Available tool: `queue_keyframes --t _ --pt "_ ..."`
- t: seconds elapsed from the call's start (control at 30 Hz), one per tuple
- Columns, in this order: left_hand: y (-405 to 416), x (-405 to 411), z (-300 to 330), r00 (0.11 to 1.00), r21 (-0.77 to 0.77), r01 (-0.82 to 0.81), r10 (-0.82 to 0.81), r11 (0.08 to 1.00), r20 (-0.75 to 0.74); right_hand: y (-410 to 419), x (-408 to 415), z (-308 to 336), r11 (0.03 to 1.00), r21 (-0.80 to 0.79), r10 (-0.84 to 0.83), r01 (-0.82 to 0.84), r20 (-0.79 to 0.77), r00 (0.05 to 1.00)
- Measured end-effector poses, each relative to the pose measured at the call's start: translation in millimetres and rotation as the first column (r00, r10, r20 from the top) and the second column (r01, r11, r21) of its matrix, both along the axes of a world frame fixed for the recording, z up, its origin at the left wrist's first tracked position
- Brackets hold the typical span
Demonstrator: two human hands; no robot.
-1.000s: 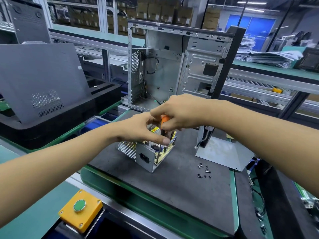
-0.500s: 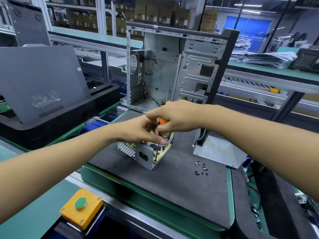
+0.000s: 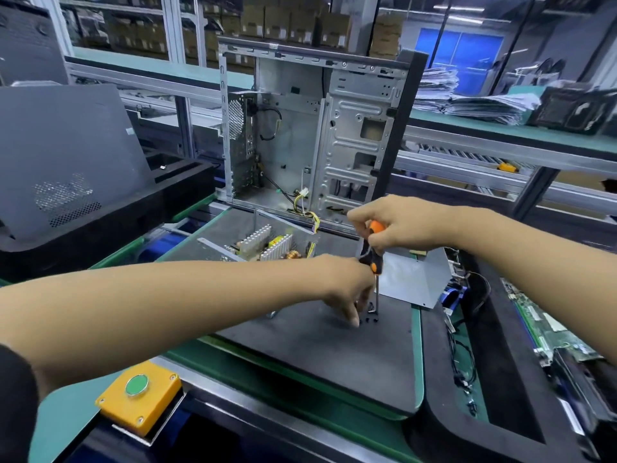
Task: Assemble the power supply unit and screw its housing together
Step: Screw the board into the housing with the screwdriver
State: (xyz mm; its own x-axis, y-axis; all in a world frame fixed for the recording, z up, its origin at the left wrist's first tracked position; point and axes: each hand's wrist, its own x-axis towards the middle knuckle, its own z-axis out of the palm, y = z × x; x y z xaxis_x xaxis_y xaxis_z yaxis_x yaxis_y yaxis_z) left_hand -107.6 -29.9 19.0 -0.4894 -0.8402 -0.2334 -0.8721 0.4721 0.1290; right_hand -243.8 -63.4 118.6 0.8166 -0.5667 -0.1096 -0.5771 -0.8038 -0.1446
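Note:
The open power supply unit [image 3: 267,245] sits on the dark mat [image 3: 320,349], its heat sinks and coil exposed; my left forearm hides its lower part. Its grey metal cover [image 3: 414,279] lies to the right. My right hand [image 3: 397,225] grips an orange-and-black screwdriver [image 3: 372,253], held upright with its tip down at a small pile of dark screws [image 3: 370,315]. My left hand [image 3: 354,292] reaches down to those screws, fingertips pinching at them; whether a screw is between them I cannot tell.
An open computer case [image 3: 317,135] stands upright behind the mat. A grey side panel [image 3: 66,155] leans in a black tray on the left. A yellow box with a green button [image 3: 140,396] sits at the front edge. Cables and a circuit board [image 3: 551,329] lie to the right.
Both hands have left the power supply unit and moved right to the screw pile. The screwdriver now points down at the screws, and the unit's inside is uncovered.

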Motion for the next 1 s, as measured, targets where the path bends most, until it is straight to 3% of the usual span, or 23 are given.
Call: queue_keyframes --t 0.37,0.67,0.83,1.0 --pt "-4.7 -2.1 -9.9 0.989 0.075 0.003 0.008 0.997 -0.145 -5.9 -20.4 -11.1 0.995 0.094 -0.033 0.02 0.137 0.99" --pt "-4.6 17.6 -4.7 0.962 0.173 0.04 0.008 0.984 -0.271 -5.8 -24.4 -3.9 0.997 0.072 -0.019 0.006 0.188 0.982" --pt "-5.2 42.7 12.0 0.841 0.203 0.039 0.077 0.978 -0.536 -5.1 -18.3 12.0 0.992 0.12 -0.009 -0.028 0.294 0.956" --pt "-8.6 71.7 15.2 0.751 0.314 0.031 0.185 0.949 -0.634 -7.1 -7.5 27.3 0.994 0.086 0.03 -0.068 0.381 0.924"
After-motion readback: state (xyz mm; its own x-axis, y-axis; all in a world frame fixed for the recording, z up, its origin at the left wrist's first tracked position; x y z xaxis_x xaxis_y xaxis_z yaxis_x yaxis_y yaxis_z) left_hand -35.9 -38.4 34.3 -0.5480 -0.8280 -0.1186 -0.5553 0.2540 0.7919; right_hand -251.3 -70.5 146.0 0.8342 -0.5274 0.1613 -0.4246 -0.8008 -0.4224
